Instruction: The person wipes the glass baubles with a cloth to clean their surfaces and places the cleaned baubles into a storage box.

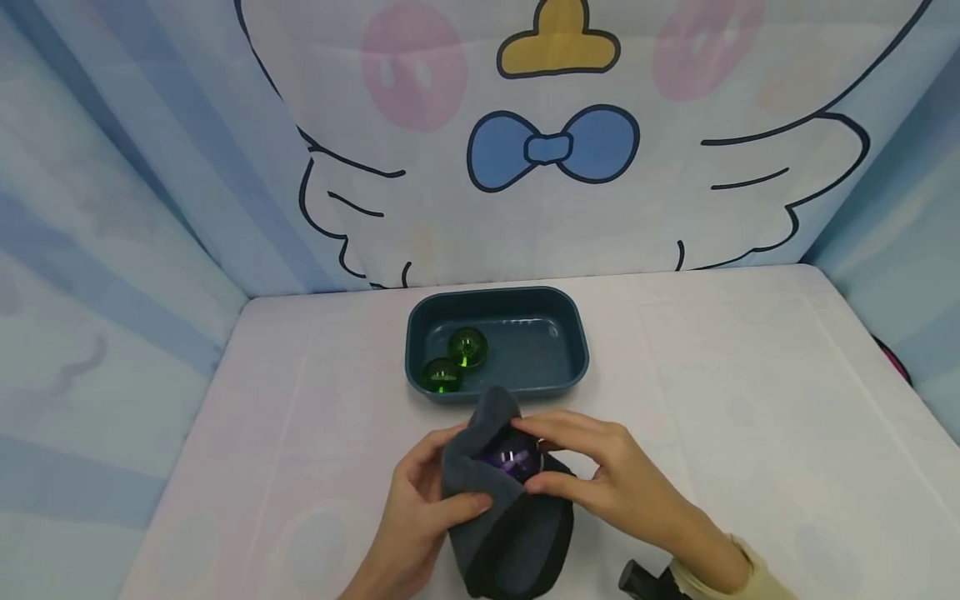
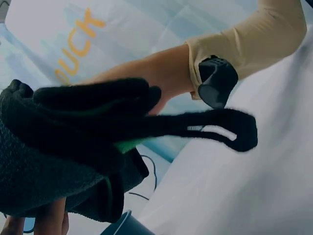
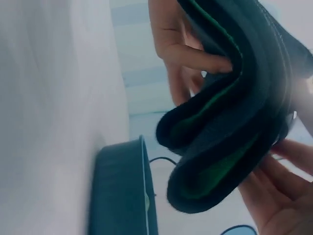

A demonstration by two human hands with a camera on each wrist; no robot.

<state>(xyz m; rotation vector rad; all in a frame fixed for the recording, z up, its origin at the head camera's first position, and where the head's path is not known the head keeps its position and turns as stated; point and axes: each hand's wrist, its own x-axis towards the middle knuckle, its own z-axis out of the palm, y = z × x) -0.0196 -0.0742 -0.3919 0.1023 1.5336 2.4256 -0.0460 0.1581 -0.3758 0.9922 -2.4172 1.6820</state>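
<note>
Close in front of the tray, my left hand (image 1: 420, 500) grips a folded dark grey cloth (image 1: 517, 542), thumb across its front. A shiny purple ball (image 1: 515, 457) sits in a fold of the cloth near its upper end. My right hand (image 1: 600, 467) pinches the ball and the fold edge between thumb and fingers. Part of the ball is hidden by the cloth. In the left wrist view a loop (image 2: 247, 132) sticks out from the cloth. Green lining (image 3: 220, 171) shows between its layers in the right wrist view.
A dark teal tray (image 1: 525, 387) stands just beyond the hands, with two clear green balls (image 1: 467, 346) at its left end. A patterned curtain (image 1: 555, 233) rises behind the white-covered table (image 1: 712, 400). A black device (image 1: 647, 579) is strapped at the right wrist.
</note>
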